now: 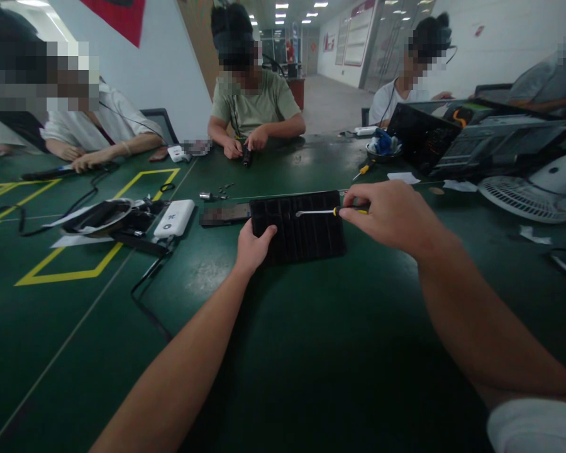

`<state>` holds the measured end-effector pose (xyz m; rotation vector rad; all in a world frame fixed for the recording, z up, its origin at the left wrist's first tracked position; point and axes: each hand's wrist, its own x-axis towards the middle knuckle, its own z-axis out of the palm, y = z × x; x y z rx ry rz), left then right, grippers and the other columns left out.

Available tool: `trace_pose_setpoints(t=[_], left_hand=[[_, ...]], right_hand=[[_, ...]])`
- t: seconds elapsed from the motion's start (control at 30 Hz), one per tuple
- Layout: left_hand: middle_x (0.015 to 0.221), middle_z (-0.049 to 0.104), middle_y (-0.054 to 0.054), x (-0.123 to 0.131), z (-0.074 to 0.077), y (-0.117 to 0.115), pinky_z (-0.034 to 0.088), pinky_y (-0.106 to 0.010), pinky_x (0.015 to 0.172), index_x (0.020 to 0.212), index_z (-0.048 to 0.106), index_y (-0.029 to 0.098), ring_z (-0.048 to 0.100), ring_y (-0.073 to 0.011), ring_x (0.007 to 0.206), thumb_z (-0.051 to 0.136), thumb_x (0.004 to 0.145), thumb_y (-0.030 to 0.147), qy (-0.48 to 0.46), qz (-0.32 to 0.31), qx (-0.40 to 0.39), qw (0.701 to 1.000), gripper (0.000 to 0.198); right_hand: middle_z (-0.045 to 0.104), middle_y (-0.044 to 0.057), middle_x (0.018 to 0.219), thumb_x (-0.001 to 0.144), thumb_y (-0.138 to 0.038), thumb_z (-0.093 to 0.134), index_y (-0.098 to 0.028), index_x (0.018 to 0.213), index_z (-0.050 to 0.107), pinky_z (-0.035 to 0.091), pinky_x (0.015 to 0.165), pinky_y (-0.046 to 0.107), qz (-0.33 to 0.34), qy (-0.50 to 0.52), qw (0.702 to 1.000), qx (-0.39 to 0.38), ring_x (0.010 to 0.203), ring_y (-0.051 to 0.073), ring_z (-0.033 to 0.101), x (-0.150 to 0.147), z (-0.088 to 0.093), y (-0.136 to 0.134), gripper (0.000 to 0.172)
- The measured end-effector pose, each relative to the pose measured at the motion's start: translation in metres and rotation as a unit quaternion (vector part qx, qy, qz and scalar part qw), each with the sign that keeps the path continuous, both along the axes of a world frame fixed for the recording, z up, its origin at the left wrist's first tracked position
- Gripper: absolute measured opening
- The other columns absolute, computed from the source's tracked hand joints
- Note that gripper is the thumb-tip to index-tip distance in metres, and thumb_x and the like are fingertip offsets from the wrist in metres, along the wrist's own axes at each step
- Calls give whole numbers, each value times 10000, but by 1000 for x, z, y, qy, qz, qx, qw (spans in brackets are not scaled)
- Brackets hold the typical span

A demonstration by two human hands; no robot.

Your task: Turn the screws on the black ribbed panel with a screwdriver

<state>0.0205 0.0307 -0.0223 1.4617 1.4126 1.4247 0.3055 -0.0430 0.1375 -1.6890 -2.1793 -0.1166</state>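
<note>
One screwdriver [317, 213], apparently, is partly hidden by the right grip [392, 211].

screwdriver [336, 212] (yellow-and-black) across black panel [306, 240]

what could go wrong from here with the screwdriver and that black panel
The screwdriver in the right hand points towards the left hand, so a slip might jab it.

Only the left hand grips the black panel, at its left side, so it could twist if pressed.

The small loose pieces lying beyond the panel might get knocked away.
</note>
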Motion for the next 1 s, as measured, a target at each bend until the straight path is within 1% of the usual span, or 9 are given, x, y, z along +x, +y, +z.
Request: trace_pose_setpoints(t=[0.3,0.53,0.77,1.0], left_hand=[[1108,828,-104,1,1,-1,631,-544,1044,1105,750,207,787,-324,1058,820,817,347,-8,-5,-5,1000,328],[1126,829,-120,2,3,-3,626,-562,1053,1106,751,196,790,-330,1062,824,819,338,-4,-3,-6,1000,328],[1107,826,-110,2,0,0,624,-549,1057,1099,752,200,788,-327,1063,826,811,343,-6,1,-5,1000,330],[1128,825,-110,1,0,0,620,-547,1062,1122,752,204,787,-328,1078,826,813,344,-7,-3,1,1000,347]], right_hand=[[783,76,865,969,-405,677,-238,1020,829,423,707,387,18,19,1000,0,749,247,664,1,-8,7,232],[775,75,847,966,-394,673,-225,1010,830,414,702,386,21,10,1000,-9,730,240,653,1,-7,7,234],[773,68,840,965,-378,674,-239,985,828,427,715,380,20,11,1000,-12,746,239,660,1,-8,8,208],[764,61,823,960,-356,670,-233,943,818,434,721,375,40,28,998,-27,735,227,656,1,-7,9,194]])
